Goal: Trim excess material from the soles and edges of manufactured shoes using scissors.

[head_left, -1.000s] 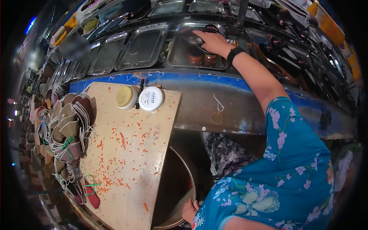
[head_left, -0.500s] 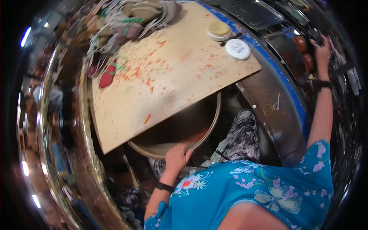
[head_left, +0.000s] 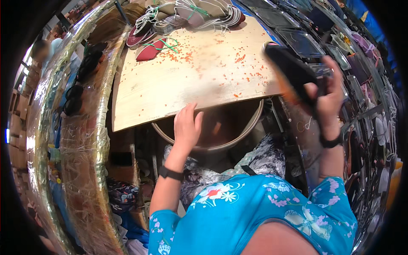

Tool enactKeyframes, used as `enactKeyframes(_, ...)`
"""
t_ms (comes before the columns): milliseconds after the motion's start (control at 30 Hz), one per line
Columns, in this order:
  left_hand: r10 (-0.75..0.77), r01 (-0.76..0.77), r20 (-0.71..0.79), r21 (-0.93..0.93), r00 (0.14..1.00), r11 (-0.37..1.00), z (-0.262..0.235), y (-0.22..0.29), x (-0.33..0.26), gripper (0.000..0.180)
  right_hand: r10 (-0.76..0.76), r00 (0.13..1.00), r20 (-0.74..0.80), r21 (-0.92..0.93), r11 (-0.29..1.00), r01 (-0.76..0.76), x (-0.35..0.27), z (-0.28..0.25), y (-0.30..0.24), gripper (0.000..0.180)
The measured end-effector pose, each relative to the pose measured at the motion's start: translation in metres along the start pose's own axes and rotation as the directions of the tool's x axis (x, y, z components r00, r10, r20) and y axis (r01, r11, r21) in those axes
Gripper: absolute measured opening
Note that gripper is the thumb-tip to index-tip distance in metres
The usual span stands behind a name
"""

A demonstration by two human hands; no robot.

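The right hand (head_left: 329, 100) is closed around a dark, oblong brush-like object (head_left: 291, 72) with an orange underside, holding it raised at the right edge of the wooden board (head_left: 187, 80). The fingers wrap its near end, so that end is covered; motion blur softens its outline and the exact kind of tool cannot be told. A dark band sits on the right wrist.

The left hand (head_left: 186, 127) is flat with fingers spread slightly, empty, its fingertips touching the near edge of the board, right over the round metal basin (head_left: 238, 138). Most of the basin lies hidden under the board; only its near rim and part of a brownish inside show, and the contents are hard to make out. A dark band circles the left wrist too.

The board lies tilted in the view, speckled with small orange-red grains (head_left: 238, 59). At its far end sits a heap of flat red and tan pieces tied with cords (head_left: 178, 17), partly cut off by the upper rim.

To the right, glass-lidded trays (head_left: 306, 40) run along the worktop, bent by the lens. On the left, a curved barrier wrapped in clear film (head_left: 85, 127) blocks what lies behind it.
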State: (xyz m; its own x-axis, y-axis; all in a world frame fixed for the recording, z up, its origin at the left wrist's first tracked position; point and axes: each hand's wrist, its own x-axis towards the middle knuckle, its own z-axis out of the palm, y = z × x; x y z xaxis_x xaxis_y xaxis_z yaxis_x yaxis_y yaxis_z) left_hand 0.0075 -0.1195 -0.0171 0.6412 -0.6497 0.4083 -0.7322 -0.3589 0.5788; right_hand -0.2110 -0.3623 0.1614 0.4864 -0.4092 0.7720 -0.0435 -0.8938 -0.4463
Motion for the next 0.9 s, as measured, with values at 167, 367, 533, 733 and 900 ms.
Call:
enactKeyframes(167, -0.464, 0.493, 0.474, -0.866, 0.748, -0.089, -0.043, 0.041, -0.031, 0.065, -0.422, 0.839, 0.344, 0.219, 0.905, 0.365, -0.056, 0.093, -0.063, 0.065)
enactKeyframes(367, -0.635, 0.439, 0.278, -0.892, 0.721, 0.109, -0.032, 0.010, -0.068, 0.063, -0.577, 0.603, 0.551, 0.545, 0.796, 0.265, -0.138, 0.161, -0.098, 0.062)
enactKeyframes(533, -0.333, 0.349, -0.246, 0.021, 0.910, 0.937, -0.013, -0.031, -0.092, 0.044, -0.430, 0.535, 0.727, 0.518, 0.855, -0.017, -0.148, 0.163, -0.092, 0.064)
enactKeyframes(733, -0.556, 0.498, 0.276, 0.253, 0.784, 0.829, -0.047, 0.034, -0.043, 0.047, 0.126, 0.748, 0.651, 0.351, 0.824, -0.444, -0.143, 0.136, -0.046, 0.062)
enactKeyframes(900, -0.512, 0.362, 0.243, 0.470, 0.824, 0.805, -0.008, 0.026, -0.037, 0.043, 0.526, 0.377, 0.762, 0.369, 0.126, -0.921, -0.149, 0.119, -0.011, 0.053)
